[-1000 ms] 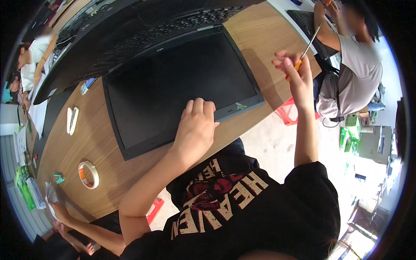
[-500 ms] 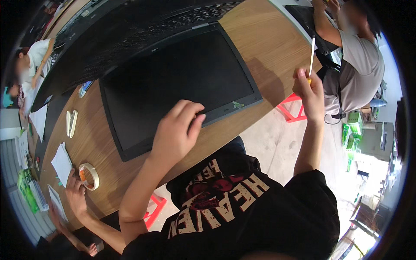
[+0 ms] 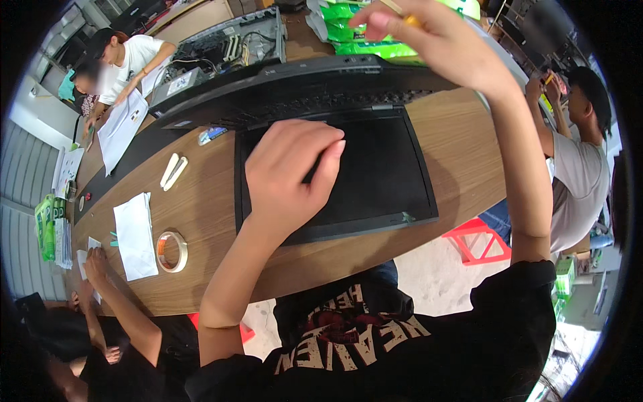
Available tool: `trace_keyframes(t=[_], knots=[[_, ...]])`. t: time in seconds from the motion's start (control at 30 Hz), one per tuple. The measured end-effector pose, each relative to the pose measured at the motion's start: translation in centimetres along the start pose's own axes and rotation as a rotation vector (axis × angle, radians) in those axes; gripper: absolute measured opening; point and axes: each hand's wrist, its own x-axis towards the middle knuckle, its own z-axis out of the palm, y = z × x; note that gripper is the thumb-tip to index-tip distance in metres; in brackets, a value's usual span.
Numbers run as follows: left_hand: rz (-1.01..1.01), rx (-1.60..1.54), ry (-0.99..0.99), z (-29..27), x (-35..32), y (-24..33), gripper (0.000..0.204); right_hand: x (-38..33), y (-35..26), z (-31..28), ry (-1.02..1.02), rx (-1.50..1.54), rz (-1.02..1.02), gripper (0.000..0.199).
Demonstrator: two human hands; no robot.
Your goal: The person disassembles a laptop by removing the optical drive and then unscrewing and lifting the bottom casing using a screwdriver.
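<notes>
An open laptop lies with its black screen [image 3: 375, 177] flat on the wooden table and its keyboard half [image 3: 301, 90] standing up at the far side. My left hand [image 3: 288, 167] hovers over the screen, fingers curled and thumb brought against the index finger; anything inside the pinch is hidden. Raised high at the top right, my right hand [image 3: 455, 53] is closed round a screwdriver with a yellow handle [image 3: 412, 22], beyond the laptop's upright half. Most of the screwdriver is covered by the fingers.
Left of the laptop lie a tape roll [image 3: 172, 252], white paper [image 3: 136, 234] and a white two-armed tool [image 3: 174, 171]. An opened computer case [image 3: 228, 50] and green packets [image 3: 378, 48] stand beyond. Other people work at left and right. A red stool [image 3: 479, 241] stands at right.
My right hand has swung up and leftward with the screwdriver, past the laptop's upright half. My left hand stays curled over the screen. The whole view has shifted, showing more of the table's far side.
</notes>
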Motion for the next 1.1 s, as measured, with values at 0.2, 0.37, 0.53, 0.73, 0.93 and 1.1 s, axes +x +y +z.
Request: trace_keyframes(t=[0.2,0.37,0.53,0.73,0.93,1.1], knots=[[0.344,0.481,0.171,-3.4,3.3,-1.2,0.016,0.5,-0.4,2.2,-0.141,0.168,0.086,0.038],[0.152,0.670,-0.121,-4.2,4.9,-1.7,0.029,-0.1,-0.2,2.2,-0.103,0.340,0.213,0.037],[0.141,0.648,-0.063,-4.1,2.7,-1.6,0.032,-2.0,-1.3,2.8,-0.109,0.596,0.255,0.035],[0.068,0.588,-0.094,-4.4,-2.1,0.2,0.035,-7.1,-3.4,5.4,-0.042,0.671,0.338,0.029],[-0.028,0.455,-0.279,-4.7,-5.2,1.4,0.043,-11.8,-4.0,7.7,0.076,0.852,0.489,0.025],[-0.032,0.524,-0.316,-3.9,-9.2,1.4,0.046,-14.3,-3.8,10.0,0.036,1.074,0.622,0.024]])
